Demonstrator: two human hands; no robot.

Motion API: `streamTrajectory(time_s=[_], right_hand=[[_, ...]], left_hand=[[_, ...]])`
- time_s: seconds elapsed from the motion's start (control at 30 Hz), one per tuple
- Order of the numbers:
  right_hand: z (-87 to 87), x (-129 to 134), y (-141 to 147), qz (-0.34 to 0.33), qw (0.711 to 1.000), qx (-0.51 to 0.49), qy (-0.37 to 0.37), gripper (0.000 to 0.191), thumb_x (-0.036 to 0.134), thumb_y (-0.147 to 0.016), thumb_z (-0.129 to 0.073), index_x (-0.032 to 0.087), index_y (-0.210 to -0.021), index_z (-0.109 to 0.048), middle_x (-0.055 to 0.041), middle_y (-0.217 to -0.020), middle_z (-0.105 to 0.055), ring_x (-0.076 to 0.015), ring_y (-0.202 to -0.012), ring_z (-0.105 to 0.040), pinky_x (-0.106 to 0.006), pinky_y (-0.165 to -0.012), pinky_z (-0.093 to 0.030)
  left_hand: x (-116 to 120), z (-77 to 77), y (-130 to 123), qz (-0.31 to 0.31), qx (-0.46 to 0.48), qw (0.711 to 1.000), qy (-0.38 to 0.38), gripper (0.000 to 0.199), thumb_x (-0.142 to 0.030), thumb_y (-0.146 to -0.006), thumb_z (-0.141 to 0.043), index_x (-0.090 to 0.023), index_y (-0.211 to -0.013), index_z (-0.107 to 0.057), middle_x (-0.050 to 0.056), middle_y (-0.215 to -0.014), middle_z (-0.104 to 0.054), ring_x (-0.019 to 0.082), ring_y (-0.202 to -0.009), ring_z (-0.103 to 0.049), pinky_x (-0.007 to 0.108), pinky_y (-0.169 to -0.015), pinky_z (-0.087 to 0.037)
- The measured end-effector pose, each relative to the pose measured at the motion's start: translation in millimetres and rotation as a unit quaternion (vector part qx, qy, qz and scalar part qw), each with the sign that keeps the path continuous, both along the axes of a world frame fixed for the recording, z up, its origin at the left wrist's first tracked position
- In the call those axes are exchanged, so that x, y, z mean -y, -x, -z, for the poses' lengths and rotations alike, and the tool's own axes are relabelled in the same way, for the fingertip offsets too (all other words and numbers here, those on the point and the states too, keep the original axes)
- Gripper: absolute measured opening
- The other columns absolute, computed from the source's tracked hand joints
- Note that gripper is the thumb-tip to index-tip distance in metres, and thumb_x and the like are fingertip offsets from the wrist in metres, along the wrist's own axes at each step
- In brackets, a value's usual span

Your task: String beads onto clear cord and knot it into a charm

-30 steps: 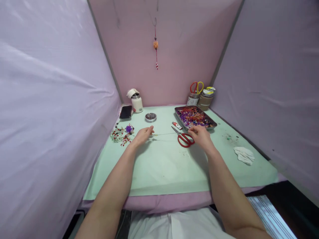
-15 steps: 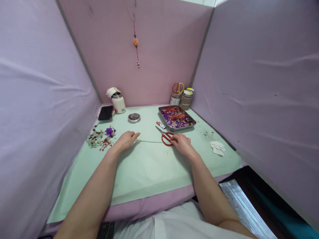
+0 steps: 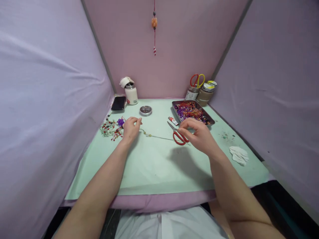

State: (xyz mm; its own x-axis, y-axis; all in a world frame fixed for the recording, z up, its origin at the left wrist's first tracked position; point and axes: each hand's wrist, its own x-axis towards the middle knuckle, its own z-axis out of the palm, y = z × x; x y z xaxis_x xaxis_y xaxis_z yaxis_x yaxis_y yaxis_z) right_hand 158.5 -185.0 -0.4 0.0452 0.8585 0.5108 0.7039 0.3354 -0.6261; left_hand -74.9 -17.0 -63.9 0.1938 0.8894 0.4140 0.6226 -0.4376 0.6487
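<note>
My left hand (image 3: 131, 128) rests low over the table with its fingers closed on one end of a thin beaded cord. The beaded cord (image 3: 148, 135) carries a few yellowish and pale beads near that hand, and its bare strands stretch right across the scissors. My right hand (image 3: 198, 134) is raised above the table, casting a shadow. Thumb and fingertips are drawn together in a pinch; anything between them is too small to make out. Just below those fingertips lies a pair of red-handled scissors (image 3: 179, 138), blades pointing up and left.
A metal tray (image 3: 212, 123) of purple and orange beads stands behind my right hand, with a small red-and-white lighter (image 3: 173, 121) beside it. Beaded strands (image 3: 108, 128) lie left. Further back are a round container (image 3: 146, 110), a phone (image 3: 119, 103) and jars (image 3: 131, 94). White cloth (image 3: 238, 155) lies right.
My right hand has lifted off the scissors' handles and the cord. More of the beaded part shows beside my left hand. The view has shifted, so everything sits further right in it.
</note>
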Motion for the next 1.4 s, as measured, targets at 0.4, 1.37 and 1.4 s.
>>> streamTrajectory(time_s=[0.4,1.37,1.4], right_hand=[[72.1,-57.2,18.7,-0.067,0.963,0.216,0.145,0.010,0.024,-0.092,-0.055,0.021,-0.095,-0.063,-0.0060,-0.099,-0.066,-0.0222,-0.095,-0.057,-0.037,-0.081,-0.029],[66.5,-41.0,-4.0,-0.020,0.946,0.238,0.221,0.020,0.015,-0.091,-0.044,0.020,-0.092,-0.064,-0.0066,-0.089,-0.072,-0.0242,-0.085,-0.063,-0.033,-0.075,-0.033],[64.7,-38.3,-11.5,-0.010,0.943,0.247,0.223,0.021,0.016,-0.091,-0.043,0.021,-0.086,-0.063,-0.0056,-0.085,-0.071,-0.0236,-0.082,-0.062,-0.033,-0.073,-0.032]], left_hand=[[-8.2,11.5,22.8,0.154,-0.258,0.954,0.022,0.025,-0.017,-0.089,-0.048,-0.024,-0.104,-0.067,0.008,-0.121,-0.058,0.026,-0.110,-0.044,0.044,-0.095,-0.033],[1.7,-5.9,26.2,0.063,-0.338,0.939,0.025,0.017,-0.016,-0.088,-0.044,-0.018,-0.081,-0.059,0.014,-0.113,-0.058,0.031,-0.102,-0.044,0.045,-0.081,-0.034],[1.5,-4.6,26.9,0.060,-0.341,0.938,0.026,0.017,-0.016,-0.087,-0.044,-0.018,-0.080,-0.059,0.014,-0.113,-0.058,0.031,-0.102,-0.045,0.045,-0.081,-0.034]])
